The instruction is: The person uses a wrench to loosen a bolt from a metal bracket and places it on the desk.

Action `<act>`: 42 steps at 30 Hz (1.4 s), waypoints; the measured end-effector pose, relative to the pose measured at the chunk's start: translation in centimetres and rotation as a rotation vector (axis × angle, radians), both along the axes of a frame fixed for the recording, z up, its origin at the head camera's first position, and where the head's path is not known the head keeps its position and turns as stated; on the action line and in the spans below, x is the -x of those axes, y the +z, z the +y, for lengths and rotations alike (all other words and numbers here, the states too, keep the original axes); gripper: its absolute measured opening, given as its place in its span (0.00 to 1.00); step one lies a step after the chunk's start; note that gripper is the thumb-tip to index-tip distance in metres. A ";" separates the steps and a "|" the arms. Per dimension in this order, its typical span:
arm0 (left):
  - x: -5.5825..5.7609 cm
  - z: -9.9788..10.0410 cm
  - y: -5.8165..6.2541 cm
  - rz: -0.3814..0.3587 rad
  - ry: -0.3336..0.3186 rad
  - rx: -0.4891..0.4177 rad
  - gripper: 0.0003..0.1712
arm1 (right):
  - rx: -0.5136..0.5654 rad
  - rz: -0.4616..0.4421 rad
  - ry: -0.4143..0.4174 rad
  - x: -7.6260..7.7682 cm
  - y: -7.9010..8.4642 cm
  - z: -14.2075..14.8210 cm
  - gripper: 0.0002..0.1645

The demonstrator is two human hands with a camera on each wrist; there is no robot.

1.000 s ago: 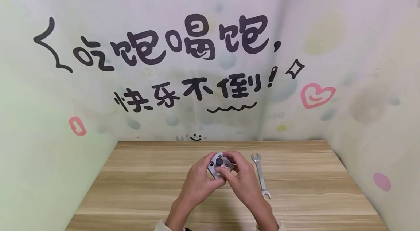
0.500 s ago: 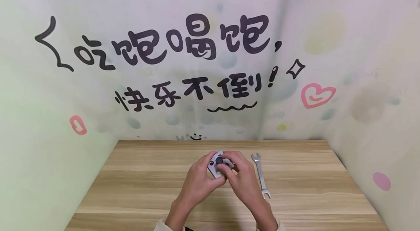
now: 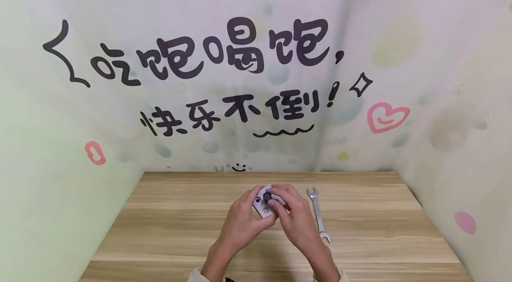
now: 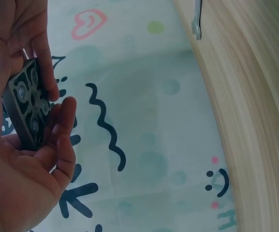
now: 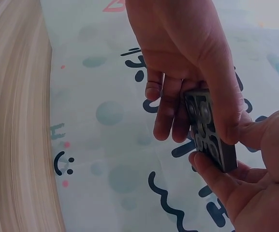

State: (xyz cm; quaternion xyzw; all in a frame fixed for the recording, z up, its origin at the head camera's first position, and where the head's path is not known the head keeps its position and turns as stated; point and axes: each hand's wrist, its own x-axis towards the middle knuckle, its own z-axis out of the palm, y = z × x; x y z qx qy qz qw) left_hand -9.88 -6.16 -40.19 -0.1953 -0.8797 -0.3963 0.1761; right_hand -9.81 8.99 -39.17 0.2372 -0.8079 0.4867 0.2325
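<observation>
A square metal plate (image 3: pixel 262 204) with holes is held up above the table, flat face toward the head camera. My left hand (image 3: pixel 242 219) grips its left and near edges. From the plate's middle stands a black hex-head bolt (image 3: pixel 267 197). My right hand (image 3: pixel 298 215) pinches the bolt head between thumb and index finger. Its other fingers lie along the plate's far right side. In the left wrist view the back of the plate (image 4: pixel 34 99) shows recesses and a small centre hole. The right wrist view shows that same back of the plate (image 5: pixel 204 125); the bolt head is hidden there.
A silver open-end wrench (image 3: pixel 318 215) lies on the wooden table (image 3: pixel 172 224), just right of my right hand. A printed backdrop (image 3: pixel 240 148) with dark lettering rises behind the table, and pale walls flank it on both sides.
My right thumb has shifted across the bolt head to the right, uncovering a near hole of the plate. My left hand and the plate stay almost in place.
</observation>
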 end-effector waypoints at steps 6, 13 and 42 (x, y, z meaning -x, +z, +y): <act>0.0 0.0 -0.1 -0.009 -0.004 -0.004 0.32 | -0.034 -0.084 -0.001 -0.2 0.2 0.2 0.18; -0.1 -0.1 -0.1 -0.034 -0.006 -0.006 0.34 | 0.010 -0.136 -0.006 -0.3 0.1 0.0 0.22; -0.2 -0.2 0.2 -0.050 -0.022 -0.024 0.32 | 0.008 0.000 -0.022 -0.3 0.1 -0.3 0.15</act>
